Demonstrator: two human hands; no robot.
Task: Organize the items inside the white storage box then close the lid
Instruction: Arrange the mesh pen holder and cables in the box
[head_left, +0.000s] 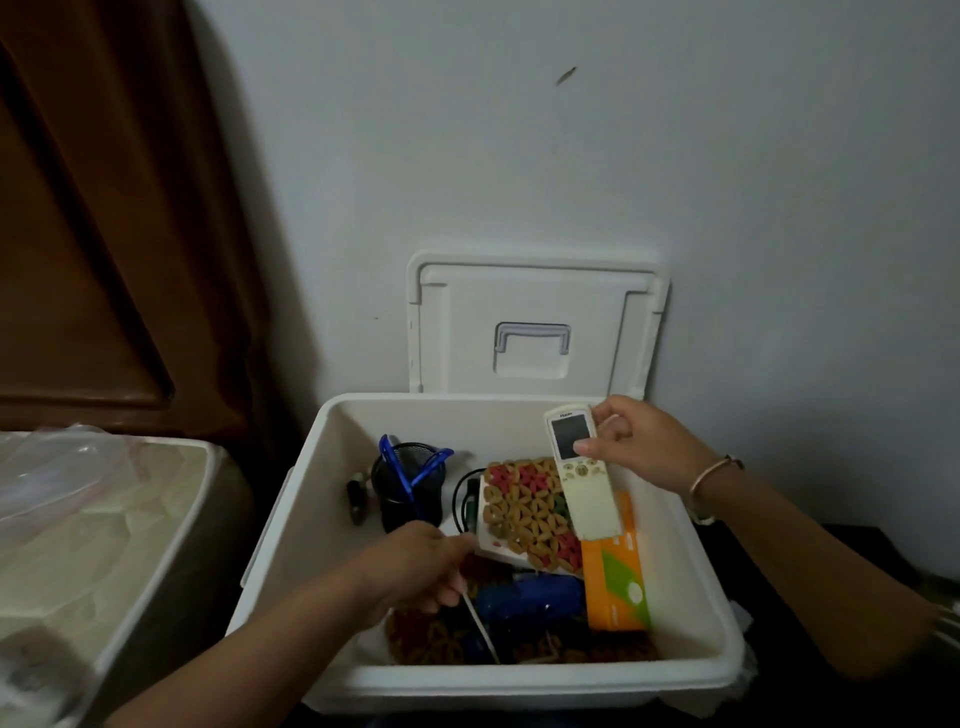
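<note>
Two hands are at work inside the white storage box (519, 686), whose lid (535, 322) leans upright against the wall beyond them, out of the way while the contents are sorted. The right hand (639, 447) pinches the top end of a remote control (582, 478), thumb across its screen and fingers behind, so the long body hangs down and away from the grip, raised above the other things. That lifted hold looks meant to keep the remote free until a spot is made for it.

Just under the remote's hanging end lies an orange carton (615, 571), and beside that a beaded mat (524, 509). The left hand (415, 564) is curled closed at the mat's near corner and seems to pinch its white edge, probably to tilt or shift it and open room below. A thin white stick (480, 631) runs out from beneath that hand; whether it is also held I cannot tell.

Beyond the left hand's knuckles stands a black mesh cup (408, 483), upright with blue-handled things in it, already tidy. Below the hand a blue item (530, 597) lies among loose clutter. In my judgement the sorting is only partway done, and the lid waits
</note>
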